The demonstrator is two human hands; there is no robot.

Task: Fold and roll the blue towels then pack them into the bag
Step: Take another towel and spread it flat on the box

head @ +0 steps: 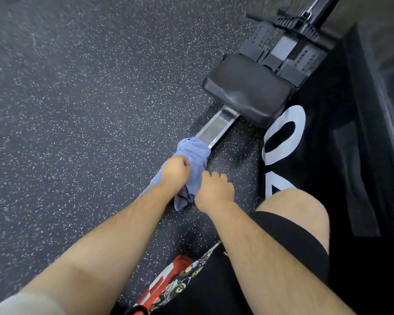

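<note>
Left hand point(175, 170) clenched on the bunched blue towel point(195, 155), which lies draped over the rower's rail point(216, 127); seat point(246, 89) at 1 o'clock of it. Right hand point(214, 189) at the towel's 5 o'clock, fingers curled (hold on cloth: cannot tell). Recommend: lift clear, find two corners, spread flat before folding.

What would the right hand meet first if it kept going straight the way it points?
The blue towel on the metal rail, just ahead of the right hand; its fingers may already touch it.
</note>
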